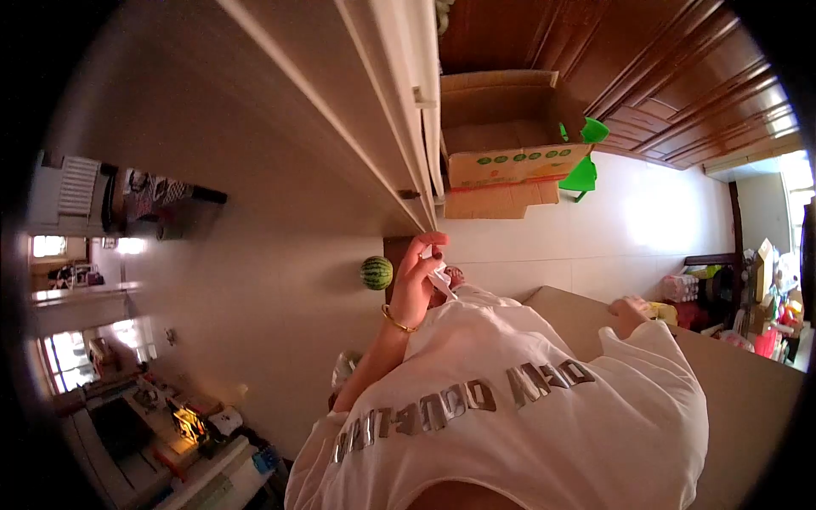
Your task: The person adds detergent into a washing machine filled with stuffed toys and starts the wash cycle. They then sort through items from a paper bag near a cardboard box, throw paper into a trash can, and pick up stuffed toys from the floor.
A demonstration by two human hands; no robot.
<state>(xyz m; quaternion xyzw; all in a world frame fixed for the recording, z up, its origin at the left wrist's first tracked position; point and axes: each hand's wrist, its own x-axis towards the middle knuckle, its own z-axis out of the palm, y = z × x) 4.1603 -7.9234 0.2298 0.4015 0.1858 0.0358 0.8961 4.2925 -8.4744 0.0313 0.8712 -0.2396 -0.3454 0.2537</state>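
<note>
My left hand [416, 280], with a gold bangle at the wrist, is in front of my chest near the lower end of a pale door edge [410, 183]. Its fingers are curled around a thin, crumpled white piece [441, 277] that looks like tissue or paper. Part of that piece hangs below the fingers towards my white shirt. Out to the side, my right hand [627, 313] shows beyond the sleeve, over or beside a grey-beige panel [557, 310]. Its fingers are small and blurred, and whether they hold anything does not show.
A striped watermelon [376, 273] sits on the floor beside the doorway. An open cardboard box [510, 161] stands ahead, with a green plastic chair [581, 175] beside it. Brown wooden panelling [663, 76] rises behind. Packages [680, 287] are heaped at the right.
</note>
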